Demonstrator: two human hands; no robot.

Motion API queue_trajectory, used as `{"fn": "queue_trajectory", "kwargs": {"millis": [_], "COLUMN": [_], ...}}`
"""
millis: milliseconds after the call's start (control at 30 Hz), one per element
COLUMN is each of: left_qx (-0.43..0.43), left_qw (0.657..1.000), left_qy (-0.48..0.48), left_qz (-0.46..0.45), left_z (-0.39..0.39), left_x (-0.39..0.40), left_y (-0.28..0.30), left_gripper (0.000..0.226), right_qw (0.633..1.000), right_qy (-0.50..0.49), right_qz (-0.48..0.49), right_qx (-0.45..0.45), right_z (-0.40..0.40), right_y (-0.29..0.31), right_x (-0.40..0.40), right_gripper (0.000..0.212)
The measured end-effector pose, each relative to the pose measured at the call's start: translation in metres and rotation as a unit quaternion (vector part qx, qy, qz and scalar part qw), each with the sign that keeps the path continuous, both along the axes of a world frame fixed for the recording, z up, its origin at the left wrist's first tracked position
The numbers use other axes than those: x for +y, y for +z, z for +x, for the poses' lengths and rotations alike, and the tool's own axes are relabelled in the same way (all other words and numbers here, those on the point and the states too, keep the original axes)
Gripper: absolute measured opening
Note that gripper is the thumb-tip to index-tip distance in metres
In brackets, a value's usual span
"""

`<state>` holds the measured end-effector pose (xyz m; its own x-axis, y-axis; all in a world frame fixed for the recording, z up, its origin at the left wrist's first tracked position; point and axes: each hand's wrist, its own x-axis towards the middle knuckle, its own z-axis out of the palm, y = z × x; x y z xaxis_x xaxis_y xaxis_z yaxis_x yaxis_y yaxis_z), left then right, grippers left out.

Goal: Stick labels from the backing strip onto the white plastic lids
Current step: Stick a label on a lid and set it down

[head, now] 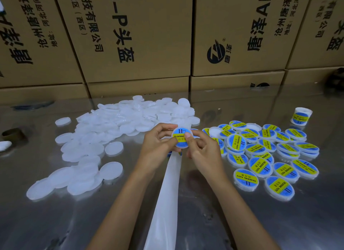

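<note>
The round white plastic lid (181,138) sits raised over the middle of the shiny metal surface (242,221), pinched by the curled fingers of the left hand (158,143) and the right hand (202,149), whose thumb presses on its blue-and-yellow round label (180,135). That label looks nearly seated, so this one lid seems almost finished. To the right lies a heap of labelled lids (264,153), roughly thirty, with one small roll of labels (302,116) standing beyond them. To the left spreads a pile of bare white lids (104,134), too overlapped to count, seemingly more than those done. One white backing strip (167,194) trails toward the person.
</note>
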<state>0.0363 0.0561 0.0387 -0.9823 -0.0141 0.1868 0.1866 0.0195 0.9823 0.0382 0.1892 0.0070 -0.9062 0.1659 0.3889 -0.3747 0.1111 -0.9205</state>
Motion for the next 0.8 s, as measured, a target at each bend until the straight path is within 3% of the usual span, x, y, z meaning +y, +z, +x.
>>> {"fn": "queue_trajectory", "kwargs": {"millis": [33, 167, 300, 433, 600, 700, 800], "left_qx": [0.003, 0.009, 0.014, -0.006, -0.021, -0.028, -0.032], "left_qw": [1.0, 1.0, 0.999, 0.994, 0.989, 0.987, 0.987], "left_qy": [-0.003, 0.012, 0.049, 0.098, 0.144, 0.156, 0.158], "left_qz": [-0.005, -0.004, 0.005, 0.041, 0.021, 0.007, 0.0], "left_z": [0.001, 0.001, -0.001, -0.007, -0.012, -0.014, -0.015], "left_x": [0.001, 0.001, 0.001, -0.006, -0.009, -0.01, -0.011], "left_y": [0.0, 0.0, -0.003, -0.004, -0.007, -0.009, -0.011], "left_gripper": [0.038, 0.041, 0.026, 0.022, 0.024, 0.025, 0.027], "right_qw": [1.0, 0.997, 0.994, 0.979, 0.901, 0.874, 0.873], "right_qy": [0.003, -0.014, -0.016, -0.093, -0.136, -0.127, -0.123], "right_qz": [0.003, 0.067, 0.088, -0.125, -0.355, -0.418, -0.42], "right_qx": [-0.023, -0.033, -0.06, -0.13, -0.21, -0.213, -0.215], "right_z": [-0.001, -0.003, -0.003, -0.01, -0.016, -0.016, -0.015], "right_y": [0.0, -0.001, -0.001, 0.001, 0.0, 0.0, 0.002], "right_x": [0.001, 0.004, 0.004, 0.017, 0.041, 0.045, 0.044], "right_gripper": [0.008, 0.051, 0.051, 0.045, 0.035, 0.022, 0.013]}}
